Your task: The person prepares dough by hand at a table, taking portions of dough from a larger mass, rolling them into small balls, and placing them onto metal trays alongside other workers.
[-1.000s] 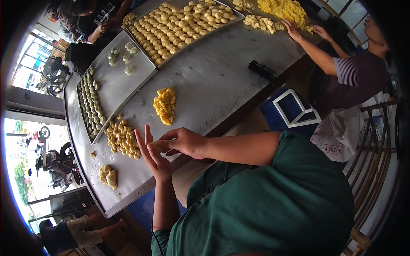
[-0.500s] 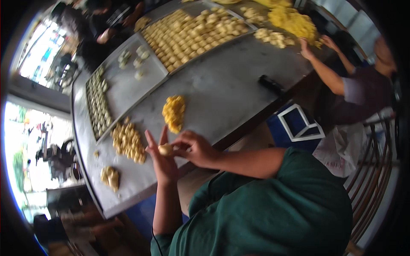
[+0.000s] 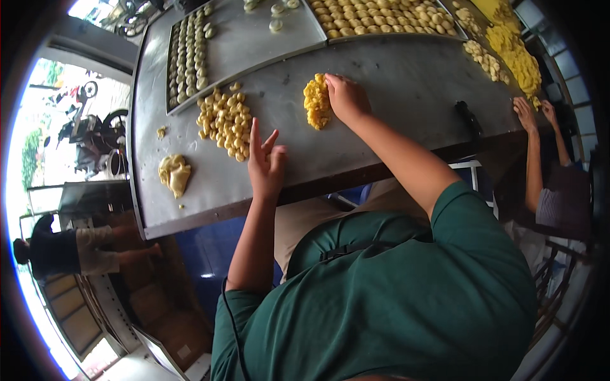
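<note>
My right hand (image 3: 348, 100) reaches over the metal table, its fingers bent together at the right edge of a crumbly yellow filling mound (image 3: 316, 105). How much they pinch is hidden behind the hand. Nearer to me, my left hand (image 3: 265, 166) is raised above the table's front edge with fingers spread. No dough piece shows in it, though part of the palm is hidden. Just beyond it lies a heap of small pale dough balls (image 3: 227, 122). Farther left sits a larger lump of smooth dough (image 3: 174, 174).
Shallow trays stand at the back: one with rows of greenish pieces (image 3: 189, 60), another with rows of yellow balls (image 3: 375, 18). A dark object (image 3: 468, 119) lies near the right front edge. At far right, another person's hands (image 3: 526, 114) are beside a big yellow heap (image 3: 513, 54).
Both hands were together around a pale dough ball. Now they are apart: the right has moved to the yellow mound, and the dough ball is out of sight. The view has turned too.
</note>
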{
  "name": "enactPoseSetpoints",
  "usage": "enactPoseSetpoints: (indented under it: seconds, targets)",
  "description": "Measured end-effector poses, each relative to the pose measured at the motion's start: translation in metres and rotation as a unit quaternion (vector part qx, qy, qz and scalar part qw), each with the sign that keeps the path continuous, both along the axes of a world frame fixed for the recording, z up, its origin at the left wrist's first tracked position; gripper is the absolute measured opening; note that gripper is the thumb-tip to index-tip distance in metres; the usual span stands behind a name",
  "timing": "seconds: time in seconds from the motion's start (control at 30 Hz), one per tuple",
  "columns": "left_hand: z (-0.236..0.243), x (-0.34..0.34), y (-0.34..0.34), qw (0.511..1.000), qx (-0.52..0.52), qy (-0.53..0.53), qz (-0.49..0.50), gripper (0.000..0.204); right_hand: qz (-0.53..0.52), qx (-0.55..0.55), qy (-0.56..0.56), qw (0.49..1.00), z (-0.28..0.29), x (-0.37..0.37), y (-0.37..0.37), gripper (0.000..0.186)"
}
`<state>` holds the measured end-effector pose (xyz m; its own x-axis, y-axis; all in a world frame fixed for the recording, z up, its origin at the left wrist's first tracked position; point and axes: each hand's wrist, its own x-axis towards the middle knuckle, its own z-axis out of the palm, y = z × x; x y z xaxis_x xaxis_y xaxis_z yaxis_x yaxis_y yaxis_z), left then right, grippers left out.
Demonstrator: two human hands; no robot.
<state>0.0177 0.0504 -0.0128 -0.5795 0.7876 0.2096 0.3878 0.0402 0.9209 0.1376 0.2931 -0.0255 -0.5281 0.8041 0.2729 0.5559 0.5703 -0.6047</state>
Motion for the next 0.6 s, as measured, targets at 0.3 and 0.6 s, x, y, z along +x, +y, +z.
enactPoseSetpoints:
  seconds: [0.3, 0.6]
  targets:
    - [0.005, 0.007, 0.006, 0.998, -0.039, 0.053, 0.016, 0.063, 0.216, 0.030, -0.183, 0.959, 0.042, 0.066, -0.027, 0.031]
    - [0.011, 0.004, -0.001, 0.992, -0.101, 0.075, 0.004, 0.057, 0.266, 0.017, -0.228, 0.936, 0.072, 0.055, -0.030, 0.031]
